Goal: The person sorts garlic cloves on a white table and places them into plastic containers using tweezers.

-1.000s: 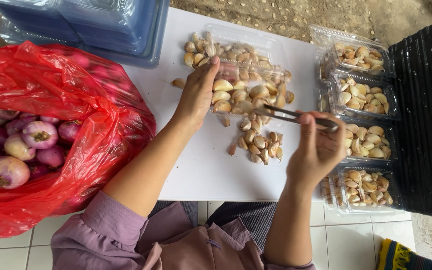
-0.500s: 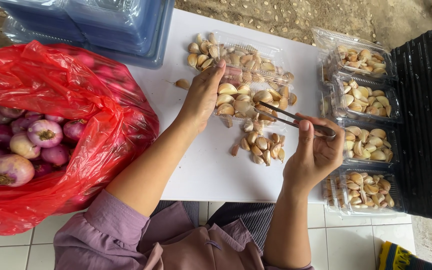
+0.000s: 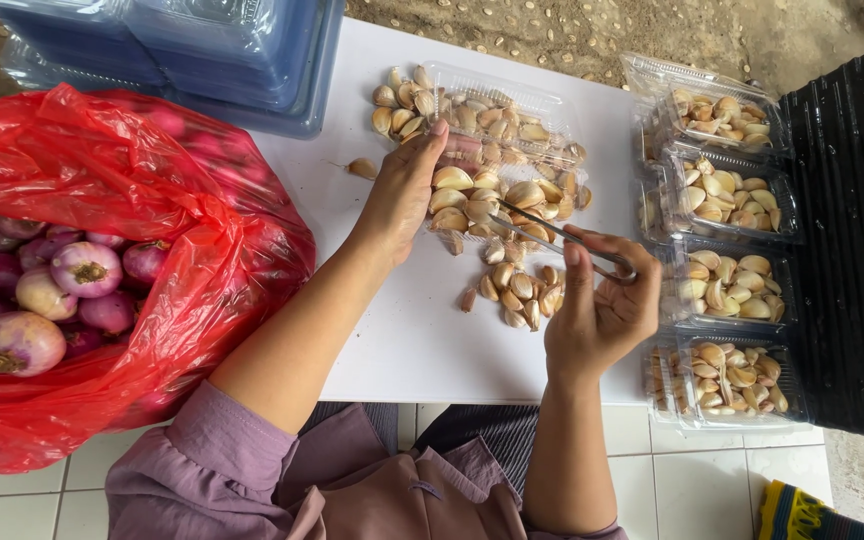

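Garlic cloves (image 3: 497, 195) lie in a loose heap near the middle of the white worktop (image 3: 402, 330), spilling from an open clear plastic tray (image 3: 512, 105) at about 12 o'clock. A smaller group of cloves (image 3: 522, 290) lies on the bare worktop at 6 o'clock from the heap, and a single clove (image 3: 362, 168) rests apart at 9 o'clock from it.

The left hand (image 3: 402, 195) lies palm down on the left edge of the heap, with the fingers stretched toward the tray; they touch the cloves, but I cannot tell if they close on any of them. The right hand (image 3: 602, 310) is at 4 o'clock from the heap and is closed around the handle end of metal tongs (image 3: 552, 238). The tongs point toward 10 o'clock, and their tips reach into the cloves just beside the left hand.

At 3 o'clock, four filled clear trays of garlic (image 3: 727, 280) stand in a column along the right edge of the worktop, next to a black ribbed crate (image 3: 857, 250). At 9 o'clock a red plastic bag (image 3: 152, 200) lies open and shows purple shallots (image 3: 82, 270) inside. At 11 o'clock a stack of empty clear trays (image 3: 222, 50) covers the far left corner. The person wears purple sleeves (image 3: 192, 470), and the floor below is of white tiles (image 3: 712, 480).
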